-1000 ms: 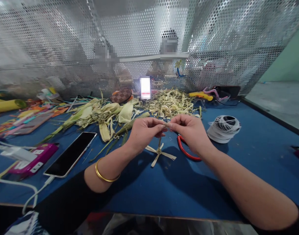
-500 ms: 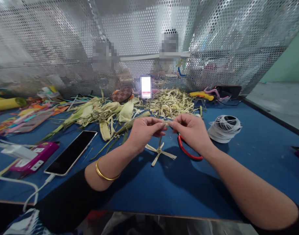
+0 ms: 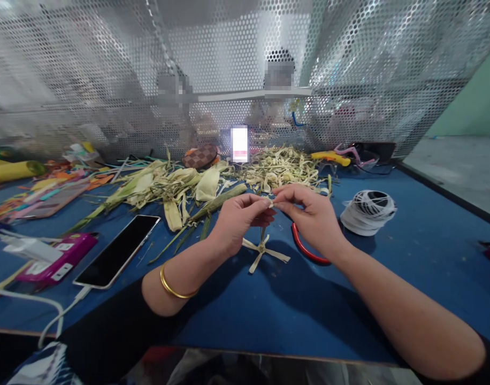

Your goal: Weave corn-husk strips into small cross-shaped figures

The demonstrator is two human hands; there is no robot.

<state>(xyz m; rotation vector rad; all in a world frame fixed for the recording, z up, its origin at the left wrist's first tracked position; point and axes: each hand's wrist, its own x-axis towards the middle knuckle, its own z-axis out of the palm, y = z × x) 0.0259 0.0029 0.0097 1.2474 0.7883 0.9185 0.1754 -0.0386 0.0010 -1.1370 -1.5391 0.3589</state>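
Note:
My left hand (image 3: 242, 218) and my right hand (image 3: 311, 214) meet above the blue table, fingertips nearly touching. Both pinch a small pale piece of corn husk (image 3: 271, 204); most of it is hidden by fingers. Under my left fingers, a star-shaped piece of pale husk strips (image 3: 261, 248) has a thin stem rising toward the hands; whether they touch it I cannot tell. A tool with a red handle (image 3: 305, 249) lies partly beneath my right hand, its head hidden. To the right stands a spool of white string (image 3: 368, 213).
Corn husks (image 3: 173, 187) and a heap of shredded husk (image 3: 281, 168) lie behind the hands. A phone (image 3: 119, 251) on a cable and a purple power strip (image 3: 58, 259) sit at left. A perforated metal screen (image 3: 229, 53) closes off the back, with people behind it.
My right hand has shifted slightly left, its index finger now extended over the small husk piece. My left hand has moved slightly right and stays pinched.

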